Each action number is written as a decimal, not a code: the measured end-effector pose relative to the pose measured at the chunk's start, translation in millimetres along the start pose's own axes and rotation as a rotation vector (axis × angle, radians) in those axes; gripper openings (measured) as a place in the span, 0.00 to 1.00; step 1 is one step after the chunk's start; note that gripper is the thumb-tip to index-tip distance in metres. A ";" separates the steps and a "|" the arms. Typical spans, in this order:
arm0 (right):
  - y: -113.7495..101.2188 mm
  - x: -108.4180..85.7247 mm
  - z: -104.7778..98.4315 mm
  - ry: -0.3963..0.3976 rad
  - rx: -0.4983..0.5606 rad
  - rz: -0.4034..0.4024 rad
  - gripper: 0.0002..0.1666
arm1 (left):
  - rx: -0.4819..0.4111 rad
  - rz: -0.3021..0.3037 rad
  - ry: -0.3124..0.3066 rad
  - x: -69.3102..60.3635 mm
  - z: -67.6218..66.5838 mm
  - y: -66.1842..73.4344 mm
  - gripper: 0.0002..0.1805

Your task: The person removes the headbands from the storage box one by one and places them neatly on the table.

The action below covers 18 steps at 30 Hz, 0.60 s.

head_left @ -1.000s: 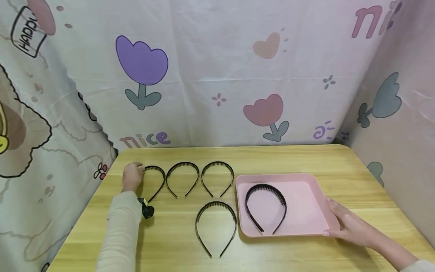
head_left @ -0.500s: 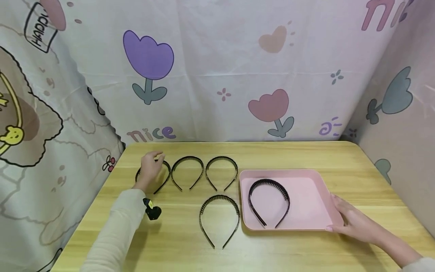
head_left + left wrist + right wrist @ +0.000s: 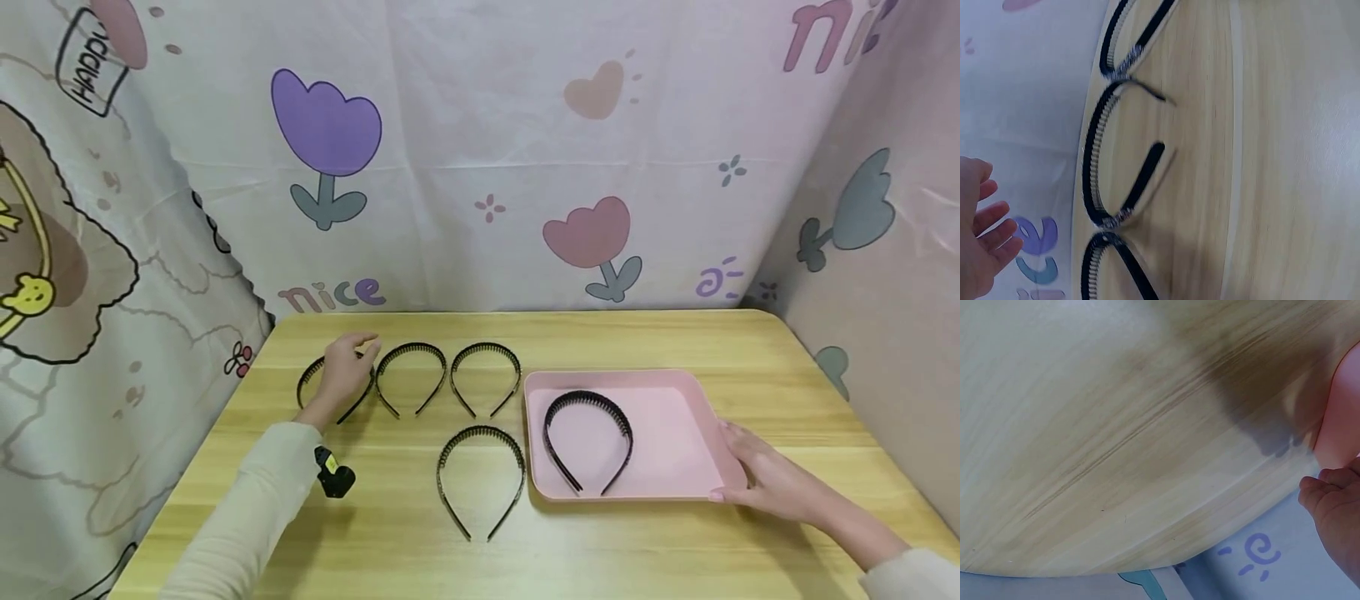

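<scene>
Over the leftmost black toothed headband [image 3: 306, 375] hovers my left hand [image 3: 345, 368], partly covering it in the head view. Its fingers are loosely spread and hold nothing, as the left wrist view shows of the hand [image 3: 985, 225]. To its right in the back row lie a second headband [image 3: 411, 346] and a third headband [image 3: 486, 346]. Another headband [image 3: 481, 430] lies nearer the front. The pink tray [image 3: 675, 450] carries black headbands [image 3: 588, 397], apparently overlapping, on its left side. My right hand [image 3: 776, 479] grips the tray's right side, thumb at the near corner.
Everything lies on a wood-grain table [image 3: 375, 517]. A printed curtain [image 3: 450, 167] hangs along the table's back and both sides. A small black camera [image 3: 333, 475] is strapped to the left wrist.
My left hand has left the leftmost headband's outer side and moved right, now above that headband's right part. My right hand stays on the tray. The camera view has shifted slightly.
</scene>
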State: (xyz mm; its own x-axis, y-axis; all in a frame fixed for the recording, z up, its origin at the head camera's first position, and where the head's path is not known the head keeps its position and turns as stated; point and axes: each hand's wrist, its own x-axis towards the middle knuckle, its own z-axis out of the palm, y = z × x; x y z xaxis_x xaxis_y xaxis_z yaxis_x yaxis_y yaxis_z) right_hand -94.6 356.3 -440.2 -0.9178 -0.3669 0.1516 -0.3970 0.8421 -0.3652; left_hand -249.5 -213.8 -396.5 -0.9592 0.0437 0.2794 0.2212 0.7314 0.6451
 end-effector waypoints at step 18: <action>-0.9 0.6 -0.1 0.000 -0.037 -0.006 0.57 | -0.156 0.038 -0.071 -19.3 38.4 45.2 0.16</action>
State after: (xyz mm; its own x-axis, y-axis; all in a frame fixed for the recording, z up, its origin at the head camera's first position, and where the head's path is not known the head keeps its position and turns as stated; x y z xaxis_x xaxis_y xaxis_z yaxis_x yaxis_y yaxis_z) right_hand -94.8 355.4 -439.7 -0.9154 -0.3719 0.1540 -0.4024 0.8539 -0.3300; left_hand -227.7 -155.5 -400.0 -0.9584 0.1216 0.2581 0.2770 0.6138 0.7393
